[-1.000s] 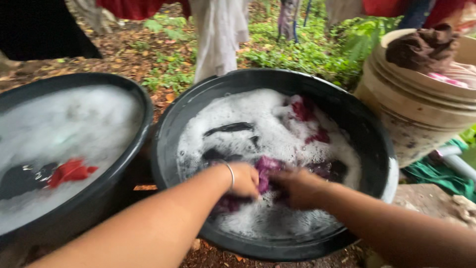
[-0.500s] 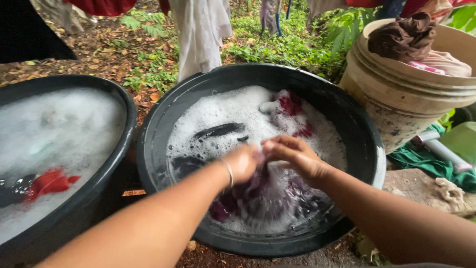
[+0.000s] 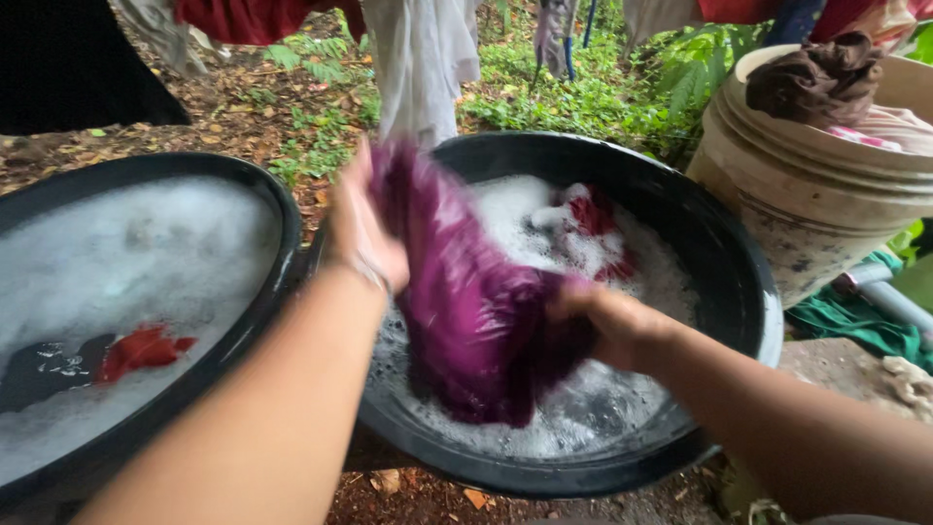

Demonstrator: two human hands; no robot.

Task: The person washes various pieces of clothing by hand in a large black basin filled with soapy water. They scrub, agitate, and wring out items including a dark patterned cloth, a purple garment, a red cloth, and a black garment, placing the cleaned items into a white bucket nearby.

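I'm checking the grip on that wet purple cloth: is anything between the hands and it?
Nothing visible. The left hand holds the purple cloth at its upper end and the right hand grips it lower down, directly, above the sudsy black basin.

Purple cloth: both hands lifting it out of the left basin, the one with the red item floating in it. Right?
Wrong basin. In the head view the left hand and right hand hold the purple cloth over the middle basin. The left basin, with the red item, is untouched.
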